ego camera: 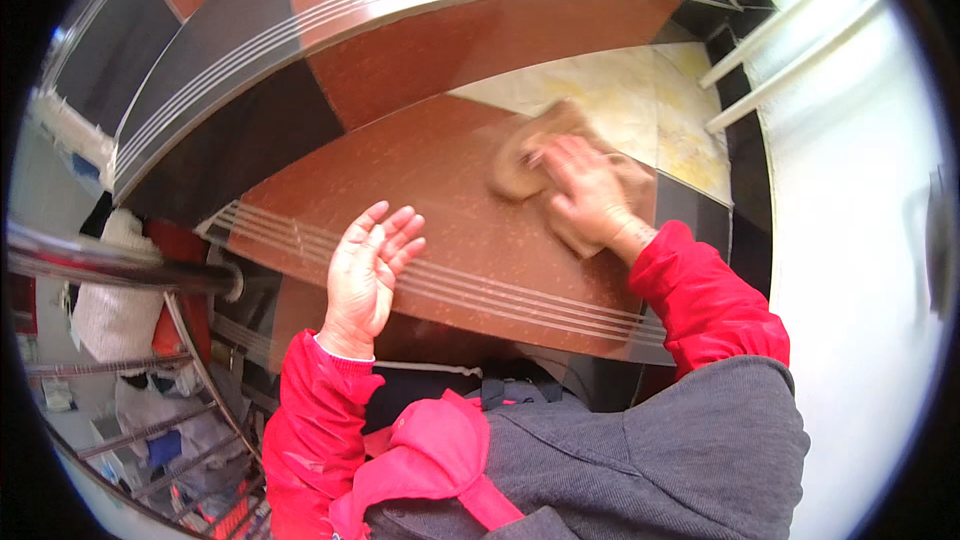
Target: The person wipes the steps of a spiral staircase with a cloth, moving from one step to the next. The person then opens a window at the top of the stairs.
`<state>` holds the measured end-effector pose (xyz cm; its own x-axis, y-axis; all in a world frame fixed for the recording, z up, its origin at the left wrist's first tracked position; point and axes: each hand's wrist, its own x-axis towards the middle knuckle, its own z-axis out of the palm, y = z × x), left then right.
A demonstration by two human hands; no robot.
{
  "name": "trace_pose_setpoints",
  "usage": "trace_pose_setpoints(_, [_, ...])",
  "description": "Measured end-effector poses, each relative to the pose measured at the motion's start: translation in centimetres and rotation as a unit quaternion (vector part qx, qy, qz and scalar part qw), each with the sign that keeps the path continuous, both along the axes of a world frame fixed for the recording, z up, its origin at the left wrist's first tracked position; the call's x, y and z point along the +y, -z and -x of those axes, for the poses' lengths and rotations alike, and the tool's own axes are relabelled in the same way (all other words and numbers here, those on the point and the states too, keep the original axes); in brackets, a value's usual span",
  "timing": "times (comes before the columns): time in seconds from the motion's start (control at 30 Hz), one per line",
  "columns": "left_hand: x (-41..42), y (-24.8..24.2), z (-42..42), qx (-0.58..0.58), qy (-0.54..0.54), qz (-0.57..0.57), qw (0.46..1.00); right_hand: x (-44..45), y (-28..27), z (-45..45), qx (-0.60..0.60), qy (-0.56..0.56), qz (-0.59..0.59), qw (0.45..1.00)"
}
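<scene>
My right hand presses flat on a tan cloth, which lies bunched on the reddish-brown tiled stair tread. Both the hand and the cloth look blurred. Part of the cloth is hidden under my palm and fingers. Over the front edge of the same tread, near its white grooved lines, my left hand is raised with the palm turned up and its fingers apart, holding nothing.
A higher step with a grooved edge curves across the top. White bars and a white wall stand at the right. A metal handrail and a barred railing are at the left, with a pale textured cloth beside them.
</scene>
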<state>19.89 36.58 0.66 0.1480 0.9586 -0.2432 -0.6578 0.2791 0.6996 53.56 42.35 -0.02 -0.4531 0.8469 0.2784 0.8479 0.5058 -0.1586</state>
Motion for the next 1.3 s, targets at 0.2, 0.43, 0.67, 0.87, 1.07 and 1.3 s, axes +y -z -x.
trace_pose_setpoints(0.2, [3.1,3.2,0.3,0.054,-0.007,-0.008,0.998,-1.7,2.3,-18.1,-0.009,0.446,-0.051,0.894])
trace_pose_setpoints(0.43, [3.5,2.9,-0.5,0.097,-0.052,-0.009,0.994,0.2,4.2,-14.0,-0.077,0.402,-0.09,0.908])
trace_pose_setpoints(0.67, [3.6,3.1,-1.7,0.235,-0.065,-0.082,0.966,-2.6,-0.1,3.1,0.008,0.055,0.041,0.998])
trace_pose_setpoints(0.87, [3.0,4.1,-1.2,0.257,-0.061,-0.106,0.959,-3.9,-0.6,4.9,0.02,-0.222,0.106,0.969])
trace_pose_setpoints(1.07, [3.3,2.9,-1.7,0.312,-0.025,-0.056,0.948,3.8,1.5,-6.2,-0.039,0.168,0.011,0.985])
trace_pose_setpoints(1.3, [5.1,2.3,-8.3,0.347,0.022,-0.107,0.932,14.0,3.8,-17.0,0.013,0.397,-0.065,0.916])
